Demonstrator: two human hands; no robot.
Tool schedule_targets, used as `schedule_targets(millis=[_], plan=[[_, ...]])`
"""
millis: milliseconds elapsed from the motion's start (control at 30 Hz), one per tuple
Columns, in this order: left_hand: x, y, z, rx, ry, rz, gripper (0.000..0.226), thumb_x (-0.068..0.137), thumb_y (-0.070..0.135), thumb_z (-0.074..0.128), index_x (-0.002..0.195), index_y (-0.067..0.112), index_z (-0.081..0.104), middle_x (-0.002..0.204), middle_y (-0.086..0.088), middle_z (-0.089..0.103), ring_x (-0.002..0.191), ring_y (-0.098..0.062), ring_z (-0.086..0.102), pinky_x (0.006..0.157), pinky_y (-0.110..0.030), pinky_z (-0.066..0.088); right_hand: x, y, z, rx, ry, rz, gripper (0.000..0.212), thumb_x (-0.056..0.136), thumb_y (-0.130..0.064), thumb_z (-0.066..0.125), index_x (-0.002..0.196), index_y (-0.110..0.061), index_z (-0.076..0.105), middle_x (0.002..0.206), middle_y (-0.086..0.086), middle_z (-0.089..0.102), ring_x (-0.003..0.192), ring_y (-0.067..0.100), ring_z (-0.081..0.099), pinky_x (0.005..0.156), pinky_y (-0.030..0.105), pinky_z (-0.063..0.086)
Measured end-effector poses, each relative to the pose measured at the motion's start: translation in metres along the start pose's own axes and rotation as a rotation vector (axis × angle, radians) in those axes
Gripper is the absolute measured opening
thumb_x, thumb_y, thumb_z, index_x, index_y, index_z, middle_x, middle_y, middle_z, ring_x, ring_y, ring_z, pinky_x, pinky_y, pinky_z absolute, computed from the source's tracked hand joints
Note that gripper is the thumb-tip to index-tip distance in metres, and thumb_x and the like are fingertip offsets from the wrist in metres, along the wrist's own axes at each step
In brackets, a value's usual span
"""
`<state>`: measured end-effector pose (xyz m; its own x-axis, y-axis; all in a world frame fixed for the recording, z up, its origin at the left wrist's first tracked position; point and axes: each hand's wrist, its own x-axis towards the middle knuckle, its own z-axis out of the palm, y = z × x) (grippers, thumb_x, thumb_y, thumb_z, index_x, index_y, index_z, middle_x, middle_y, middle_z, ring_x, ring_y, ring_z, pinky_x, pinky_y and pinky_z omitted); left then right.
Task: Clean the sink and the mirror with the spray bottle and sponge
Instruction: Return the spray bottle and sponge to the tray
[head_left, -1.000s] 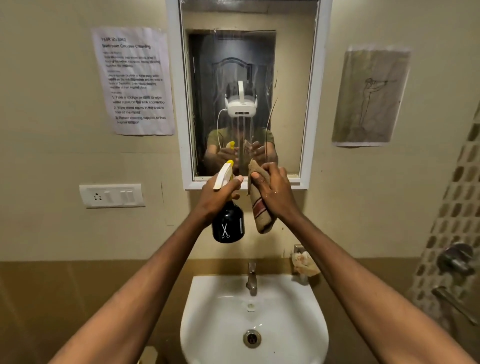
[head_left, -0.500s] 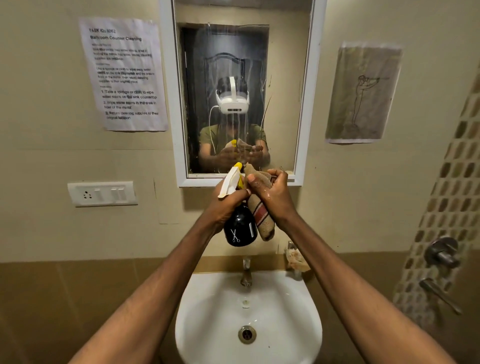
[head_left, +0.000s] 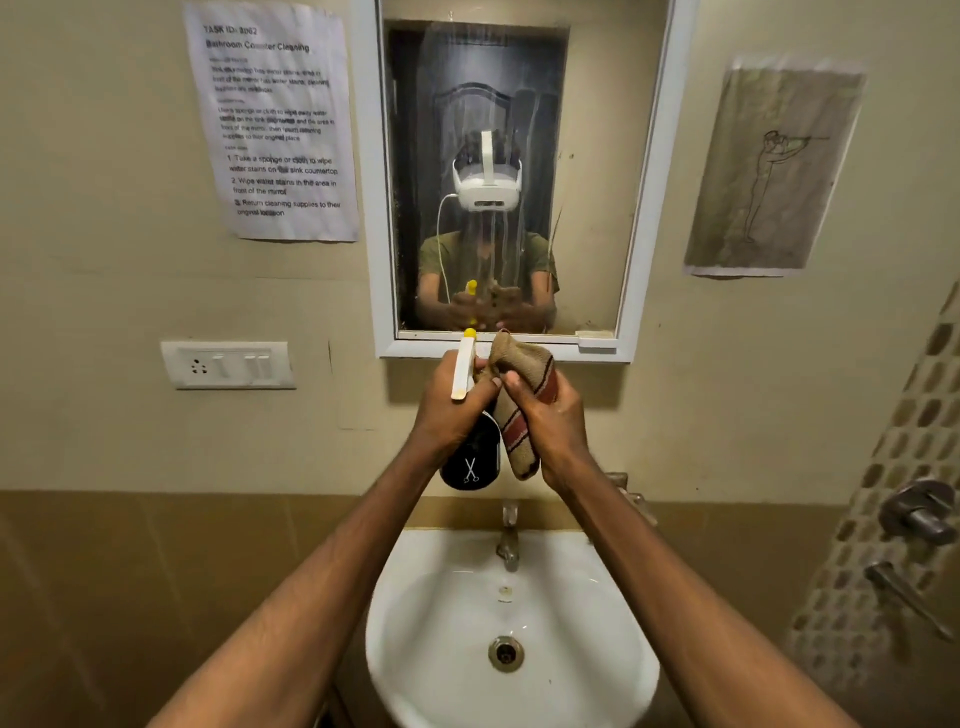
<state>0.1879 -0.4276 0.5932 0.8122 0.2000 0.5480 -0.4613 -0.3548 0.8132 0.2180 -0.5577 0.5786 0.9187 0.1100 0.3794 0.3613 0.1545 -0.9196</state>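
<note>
While both arms are reaching fwd over the sink (head_left: 415, 665), the left hand (head_left: 451, 410) is gripping a spray bottle (head_left: 470, 462) by its neck, fingers curled tight round it, thumb tip pressing at the base of the white trigger head (head_left: 462, 371). Bottle's black body is hanging below the palm w/ a white scissors logo facing the camera; the yellow nozzle tip (head_left: 470, 333) is poking up above the knuckles, just under the mirror's (head_left: 597, 156) bottom frame edge.

Right hand (head_left: 545, 421) is clutching a brown cloth (head_left: 519, 395) w/ red & cream stripes, fingers wrapped shut round its middle. One bunched end is sticking up above the thumb, right beside the trigger head & touching it or nearly so; other end is dangling below the hand, next to the bottle body. Both hands are pressing close together, thumbs almost meeting, approx. centred above the tap (head_left: 509, 540).

Mirror glass is showing wet streaks running down it, plus the person's reflection w/ a white headset. Sink basin is sitting directly below the hands, drain (head_left: 505, 652) visible. Printed instruction sheet (head_left: 275, 124) is hanging on the wall left of the mirror, a switch plate (head_left: 228, 365) under it; a pencil drawing (head_left: 769, 171) is hanging to the right. Metal shower valves (head_left: 919, 514) are showing at the far right on the tiled wall.
</note>
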Motion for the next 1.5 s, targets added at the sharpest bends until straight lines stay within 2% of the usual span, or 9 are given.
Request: schedule_targets(millis=[133,333,467,567,900,1100,1233,1333,1500], plan=[[-0.018,-0.013,-0.025,0.041,0.049,-0.073,0.029,0.082,0.038,0.066,0.095,0.015,0.053,0.084,-0.004,0.063,0.076,-0.017,0.061,0.069,-0.035,0.050,-0.003,0.010,0.020,0.066,-0.018,-0.013,0.032,0.081,-0.024,0.075,0.111,-0.018,0.065,0.104,0.003,0.072,0.098,0.020,0.068,0.091,0.047,0.053],[-0.053,-0.047,-0.091,0.124,0.182,-0.169,0.034,0.077,0.051,0.067,0.091,0.023,0.053,0.087,-0.007,0.064,0.085,-0.030,0.065,0.074,-0.053,0.054,-0.015,0.039,0.072,0.077,-0.115,0.050,0.028,0.076,-0.026,0.079,0.102,-0.021,0.069,0.098,0.003,0.074,0.093,0.020,0.070,0.088,0.047,0.055],[-0.084,-0.057,-0.138,0.166,0.245,-0.168,0.027,0.087,0.033,0.065,0.097,0.012,0.053,0.087,-0.003,0.066,0.077,-0.008,0.066,0.067,-0.023,0.051,-0.033,0.060,0.116,0.098,-0.210,0.112,0.029,0.076,-0.025,0.079,0.103,-0.015,0.070,0.097,0.004,0.074,0.091,0.021,0.070,0.086,0.042,0.056],[-0.105,-0.070,-0.175,0.216,0.295,-0.186,0.027,0.087,0.038,0.064,0.101,0.017,0.056,0.094,0.000,0.064,0.086,-0.016,0.063,0.073,-0.028,0.050,-0.049,0.074,0.153,0.134,-0.272,0.166,0.028,0.077,-0.021,0.079,0.101,-0.012,0.069,0.096,0.007,0.073,0.090,0.021,0.071,0.083,0.039,0.057],[-0.153,-0.139,-0.288,0.203,0.362,-0.294,0.042,0.086,0.039,0.063,0.119,0.015,0.056,0.103,0.006,0.061,0.087,-0.008,0.058,0.075,-0.018,0.045,-0.091,0.134,0.268,0.165,-0.370,0.388,0.038,0.079,-0.026,0.077,0.111,-0.011,0.064,0.104,0.009,0.071,0.094,0.025,0.070,0.085,0.047,0.056],[-0.170,-0.188,-0.317,0.107,0.367,-0.362,0.051,0.083,0.040,0.065,0.126,0.015,0.053,0.111,0.003,0.062,0.095,-0.009,0.057,0.081,-0.023,0.047,-0.113,0.166,0.309,0.184,-0.375,0.481,0.027,0.091,-0.017,0.064,0.114,-0.003,0.061,0.101,0.011,0.070,0.083,0.019,0.071,0.067,0.028,0.058],[-0.187,-0.232,-0.330,0.115,0.331,-0.441,0.060,0.080,0.051,0.066,0.127,0.017,0.052,0.108,-0.013,0.061,0.090,-0.015,0.058,0.081,-0.034,0.048,-0.116,0.212,0.324,0.072,-0.439,0.495,0.024,0.090,-0.029,0.065,0.106,-0.012,0.067,0.102,0.012,0.071,0.094,0.029,0.069,0.081,0.043,0.057],[-0.204,-0.273,-0.333,0.143,0.302,-0.478,0.058,0.080,0.055,0.065,0.125,0.021,0.052,0.109,-0.014,0.061,0.094,-0.022,0.060,0.086,-0.045,0.050,-0.119,0.254,0.335,-0.053,-0.471,0.490,0.032,0.090,-0.039,0.063,0.107,-0.013,0.067,0.098,0.008,0.072,0.092,0.026,0.069,0.079,0.039,0.058],[-0.241,-0.355,-0.331,0.113,0.332,-0.524,0.052,0.082,0.042,0.068,0.126,0.018,0.054,0.118,0.003,0.063,0.111,-0.011,0.060,0.096,-0.028,0.050,-0.136,0.345,0.356,-0.151,-0.530,0.574,0.026,0.090,-0.050,0.056,0.095,-0.028,0.068,0.094,0.004,0.072,0.087,0.021,0.070,0.080,0.042,0.058]])
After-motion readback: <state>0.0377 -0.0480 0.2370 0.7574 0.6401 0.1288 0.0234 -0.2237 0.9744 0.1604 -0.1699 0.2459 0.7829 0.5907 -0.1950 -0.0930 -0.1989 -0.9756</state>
